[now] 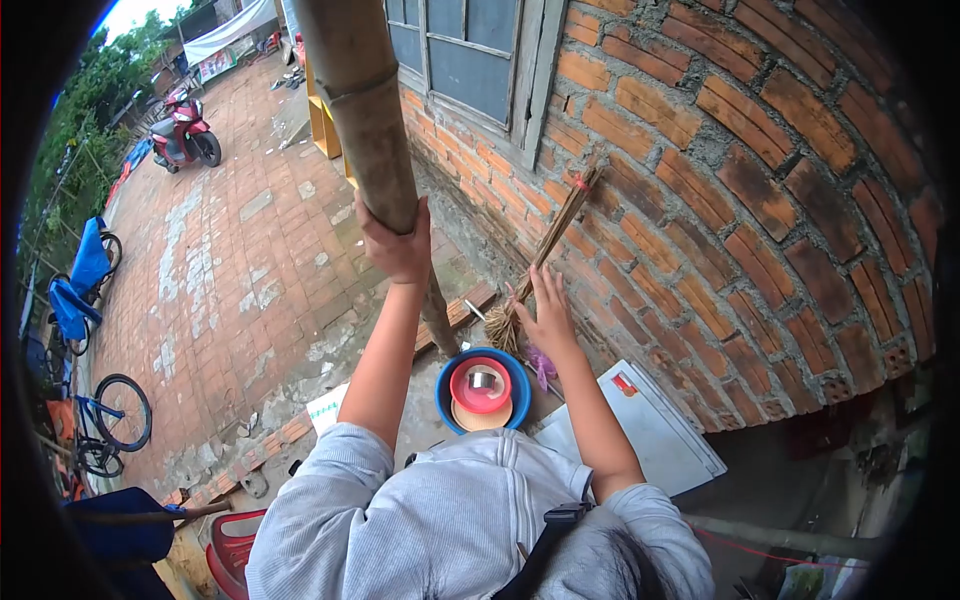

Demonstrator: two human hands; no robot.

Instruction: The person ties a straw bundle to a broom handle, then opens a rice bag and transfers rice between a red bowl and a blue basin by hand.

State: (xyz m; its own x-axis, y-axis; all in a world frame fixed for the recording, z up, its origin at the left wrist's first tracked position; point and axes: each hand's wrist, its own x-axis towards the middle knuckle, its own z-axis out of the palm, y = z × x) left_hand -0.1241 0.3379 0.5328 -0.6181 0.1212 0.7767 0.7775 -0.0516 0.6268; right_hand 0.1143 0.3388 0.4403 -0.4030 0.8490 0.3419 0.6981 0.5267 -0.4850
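Note:
My left hand [397, 245] is wrapped round a thick bamboo pole [368, 130] that rises toward the top of the view. My right hand [547, 312] has its fingers spread, in front of a straw broom [553, 240] that leans on the brick wall [690, 200]. Whether the fingers touch the broom cannot be made out. Below and between my arms is a blue basin [446, 407] with a red bowl [470, 399] in it. A purple bag [541, 366] lies near my right wrist.
A white board [610, 440] lies by the wall at the right. A red chair [228, 550] is at the lower left. Bicycles [123, 412] and a red scooter [186, 134] stand on the brick yard at the left. A window [465, 55] is ahead.

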